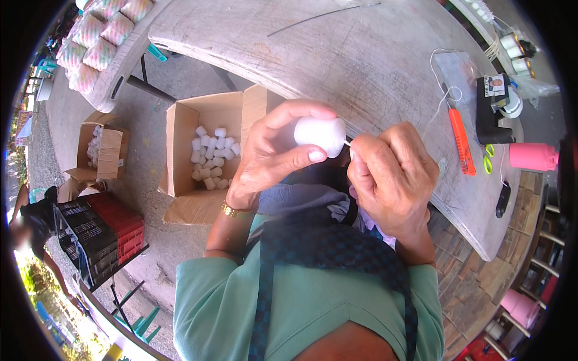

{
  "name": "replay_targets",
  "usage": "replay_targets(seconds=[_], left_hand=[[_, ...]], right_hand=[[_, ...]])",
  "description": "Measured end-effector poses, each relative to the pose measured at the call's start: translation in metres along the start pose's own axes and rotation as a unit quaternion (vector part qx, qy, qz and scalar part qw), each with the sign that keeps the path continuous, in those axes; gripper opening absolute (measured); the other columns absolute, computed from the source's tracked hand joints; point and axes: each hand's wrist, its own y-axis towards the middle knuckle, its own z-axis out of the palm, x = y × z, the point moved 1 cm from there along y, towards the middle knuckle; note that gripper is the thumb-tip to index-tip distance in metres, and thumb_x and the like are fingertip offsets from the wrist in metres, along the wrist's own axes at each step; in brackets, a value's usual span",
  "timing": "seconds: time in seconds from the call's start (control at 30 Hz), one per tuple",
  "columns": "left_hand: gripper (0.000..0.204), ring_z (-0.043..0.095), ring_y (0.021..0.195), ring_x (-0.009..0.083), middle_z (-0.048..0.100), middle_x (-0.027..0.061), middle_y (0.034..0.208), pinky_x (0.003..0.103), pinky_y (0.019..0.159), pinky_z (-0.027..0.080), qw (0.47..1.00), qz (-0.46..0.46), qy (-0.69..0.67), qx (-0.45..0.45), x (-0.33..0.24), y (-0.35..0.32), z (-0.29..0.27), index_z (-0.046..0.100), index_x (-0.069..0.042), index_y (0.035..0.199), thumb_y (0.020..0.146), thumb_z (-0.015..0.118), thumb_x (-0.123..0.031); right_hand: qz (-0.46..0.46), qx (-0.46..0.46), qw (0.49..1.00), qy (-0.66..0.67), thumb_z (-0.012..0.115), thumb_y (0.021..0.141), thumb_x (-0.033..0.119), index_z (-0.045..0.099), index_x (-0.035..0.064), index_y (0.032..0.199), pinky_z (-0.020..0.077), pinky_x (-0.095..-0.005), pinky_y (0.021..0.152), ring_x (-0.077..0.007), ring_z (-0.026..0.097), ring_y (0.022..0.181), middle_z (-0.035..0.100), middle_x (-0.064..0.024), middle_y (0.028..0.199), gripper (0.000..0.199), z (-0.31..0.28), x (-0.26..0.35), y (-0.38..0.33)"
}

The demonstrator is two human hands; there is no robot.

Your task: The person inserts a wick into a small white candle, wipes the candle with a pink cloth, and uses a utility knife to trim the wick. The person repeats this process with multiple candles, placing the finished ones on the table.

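My left hand (274, 150) is closed round a smooth white cylinder with rounded edges (320, 133), held above my lap near the table's front edge. Thumb and fingers grip its sides. From its right end sticks a short, thin white strand (347, 143), which may be string. My right hand (394, 174) pinches that strand between thumb and forefinger, its other fingers curled in. To the left, below the table, an open cardboard box (173, 147) holds several similar white cylinders (212, 156).
On the grey table (373, 60) lie a dark thin strip (322, 18), an orange cutter (461, 141), green-handled scissors (488, 157) and a pink container (533, 156). Wrapped bundles (99, 39) fill the far-left table. Left stand another box (109, 150), crates (99, 234) and a person (39, 222).
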Motion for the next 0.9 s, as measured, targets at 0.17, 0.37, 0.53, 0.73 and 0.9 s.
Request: replay_targets(seconds=[0.17, 0.37, 0.53, 0.73, 0.9], left_hand=[[0.041, 0.061, 0.098, 0.0146, 0.065, 0.0072, 0.106, 0.029, 0.089, 0.049, 1.0, -0.004, -0.008, -0.004, 0.002, 0.0, 0.0, 0.061, -0.002, 0.117, 0.078, 0.076, -0.005], [0.041, 0.061, 0.099, 0.0149, 0.064, 0.0067, 0.108, 0.029, 0.089, 0.049, 1.0, -0.014, 0.001, -0.006, -0.001, -0.001, 0.002, 0.062, -0.003, 0.116, 0.078, 0.076, -0.003], [0.04, 0.06, 0.101, 0.0151, 0.063, 0.0065, 0.11, 0.03, 0.091, 0.048, 1.0, -0.001, 0.011, -0.003, 0.0, 0.0, 0.0, 0.063, -0.003, 0.116, 0.078, 0.076, -0.002], [0.041, 0.06, 0.103, 0.0156, 0.063, 0.0067, 0.112, 0.03, 0.091, 0.047, 0.999, -0.001, 0.032, 0.01, 0.001, 0.002, 0.002, 0.063, -0.003, 0.115, 0.077, 0.077, -0.002], [0.043, 0.06, 0.105, 0.0178, 0.063, 0.009, 0.112, 0.032, 0.093, 0.046, 1.0, -0.011, 0.025, 0.002, 0.001, 0.003, 0.005, 0.062, -0.001, 0.115, 0.075, 0.078, -0.007]], right_hand=[[0.007, 0.003, 1.0, 0.005, 0.068, 0.065, 0.001, 0.055, 0.0082, 0.076, 0.0378, -0.0317, 0.045, -0.0198, 0.045, 0.057, 0.035, -0.0044, 0.068, 0.019, 0.002, 0.0, -0.001], [0.034, 0.022, 0.996, 0.077, 0.07, 0.068, -0.003, 0.059, 0.006, 0.082, 0.0427, -0.032, 0.048, -0.0211, 0.052, 0.061, 0.046, -0.0056, 0.073, 0.02, 0.001, -0.005, -0.002], [0.122, 0.033, 0.976, 0.177, 0.069, 0.074, -0.006, 0.062, 0.0032, 0.089, 0.0484, -0.0324, 0.055, -0.022, 0.061, 0.067, 0.059, -0.0083, 0.08, 0.019, -0.008, -0.005, -0.002], [0.114, 0.018, 0.976, 0.185, 0.068, 0.071, -0.009, 0.06, 0.0038, 0.085, 0.0482, -0.032, 0.054, -0.0229, 0.061, 0.065, 0.06, -0.0083, 0.078, 0.021, -0.009, -0.007, -0.002], [0.125, -0.011, 0.975, 0.185, 0.066, 0.068, -0.012, 0.058, 0.0048, 0.085, 0.0468, -0.0319, 0.053, -0.0226, 0.059, 0.062, 0.058, -0.0077, 0.075, 0.024, -0.007, -0.007, -0.005]])
